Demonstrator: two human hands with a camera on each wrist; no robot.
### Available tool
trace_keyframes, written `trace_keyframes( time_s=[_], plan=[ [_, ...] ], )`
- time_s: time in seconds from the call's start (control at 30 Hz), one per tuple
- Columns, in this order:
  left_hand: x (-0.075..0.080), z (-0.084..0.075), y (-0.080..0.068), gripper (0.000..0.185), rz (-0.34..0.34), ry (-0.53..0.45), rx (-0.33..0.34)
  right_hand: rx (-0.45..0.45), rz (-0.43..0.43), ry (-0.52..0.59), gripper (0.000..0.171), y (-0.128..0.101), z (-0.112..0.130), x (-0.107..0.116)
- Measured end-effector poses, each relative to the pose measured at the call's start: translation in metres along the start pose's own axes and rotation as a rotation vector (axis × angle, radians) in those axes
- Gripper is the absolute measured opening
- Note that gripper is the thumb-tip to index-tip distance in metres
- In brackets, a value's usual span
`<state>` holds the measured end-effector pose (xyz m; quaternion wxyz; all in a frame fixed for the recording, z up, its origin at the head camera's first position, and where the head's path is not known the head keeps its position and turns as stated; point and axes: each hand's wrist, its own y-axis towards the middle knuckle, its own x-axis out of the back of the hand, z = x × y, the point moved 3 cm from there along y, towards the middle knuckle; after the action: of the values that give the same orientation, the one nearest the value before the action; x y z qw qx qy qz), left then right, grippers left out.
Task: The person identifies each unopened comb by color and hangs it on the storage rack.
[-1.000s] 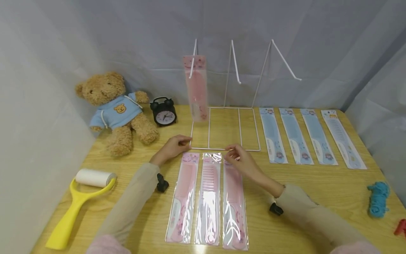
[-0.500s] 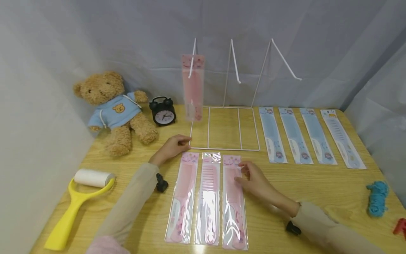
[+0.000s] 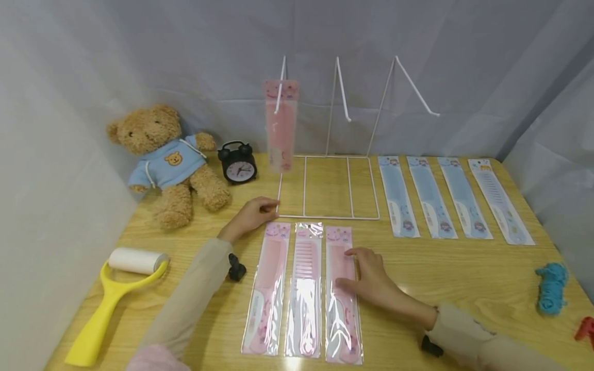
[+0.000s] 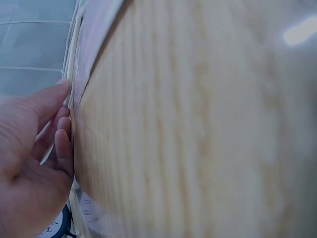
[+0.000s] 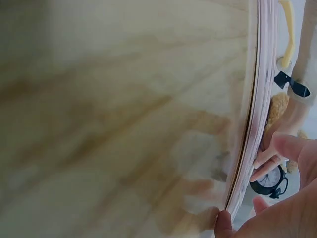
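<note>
Head view shows the right hand (image 3: 371, 281) lying on the right-most pink comb in its clear plastic bag (image 3: 342, 293). Thumb and fingers curl at the bag's right edge, so this grip looks narrow and just closing on the bag. That bag lies flat on the yellow wooden counter (image 3: 464, 273), last in a row of three pink comb bags, in front of the white wire hanging rack (image 3: 327, 185).

The left hand (image 3: 248, 216) pinches the front left corner of the rack's base and seems to hold it steady. One pink comb bag (image 3: 279, 123) hangs on the rack's left hook. Four blue comb bags (image 3: 452, 198) lie to the right.

I think the step in hand is picking up the next pink bag. The next move calls for getting fingers under the thin, slippery edge, lifting the bag, and finding the small hole at its top for a hook.

From the right wrist, fingertips (image 5: 267, 157) touch the bag's edge.
</note>
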<state>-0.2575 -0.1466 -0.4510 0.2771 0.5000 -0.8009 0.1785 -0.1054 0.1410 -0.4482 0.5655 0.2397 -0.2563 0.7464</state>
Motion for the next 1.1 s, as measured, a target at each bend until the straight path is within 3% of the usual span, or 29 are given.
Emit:
trace_keyframes(
  time_s=[0.17, 0.33, 0.4, 0.7, 1.1],
  plan=[
    [0.001, 0.012, 0.003, 0.041, -0.005, -0.047, -0.080, -0.015, -0.006, -0.043, 0.074, -0.002, 0.002, -0.005],
    [0.002, 0.010, 0.002, 0.040, -0.008, -0.035, -0.048, -0.031, 0.003, -0.101, 0.080, -0.003, 0.004, -0.009],
    [0.003, 0.000, -0.001, 0.039, -0.007, -0.004, 0.003, -0.025, 0.000, -0.125, 0.082, -0.003, 0.005, -0.010],
    [0.002, 0.000, 0.000, 0.039, -0.020, 0.014, 0.009, 0.034, -0.011, -0.205, 0.082, -0.004, 0.006, -0.011],
    [0.001, -0.002, 0.000, 0.040, -0.001, 0.017, 0.031, -0.056, -0.019, -0.087, 0.077, -0.004, 0.009, -0.012]
  ],
)
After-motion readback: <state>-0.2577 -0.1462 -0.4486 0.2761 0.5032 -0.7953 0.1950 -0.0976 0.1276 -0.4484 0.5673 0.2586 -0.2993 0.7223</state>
